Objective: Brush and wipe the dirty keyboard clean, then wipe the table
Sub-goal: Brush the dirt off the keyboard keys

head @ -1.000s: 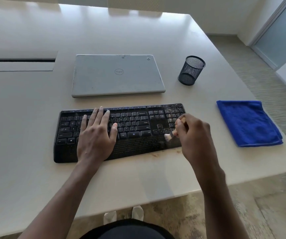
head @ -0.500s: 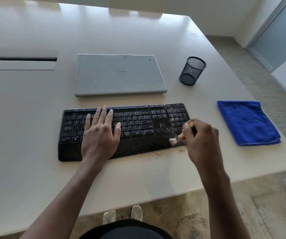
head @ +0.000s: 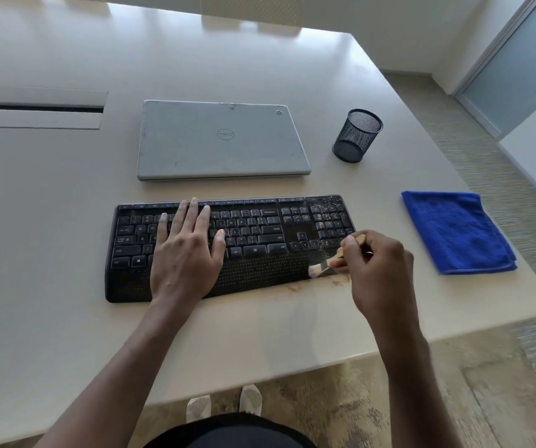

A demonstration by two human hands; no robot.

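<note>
Early on: right hand [head: 378, 273] pinches small wooden brush [head: 320, 268] at 4 o'clock on black plastic keyboard [head: 260, 273], left hand [head: 186, 253] flat on keys; wiping not yet done.

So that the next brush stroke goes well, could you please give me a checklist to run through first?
1. Steadying: left hand lies flat on the keyboard: ok.
2. Grip: right hand holds the brush by its handle: ok.
3. Contact: bristles meet the keyboard's front right edge: ok.
4. Keys clean: specks show on the number pad: not ok.
5. Surface clean: brown crumbs lie on the table before the keyboard: not ok.
6. Wiping ready: blue cloth lies folded on the table, right of the keyboard: ok.
</note>
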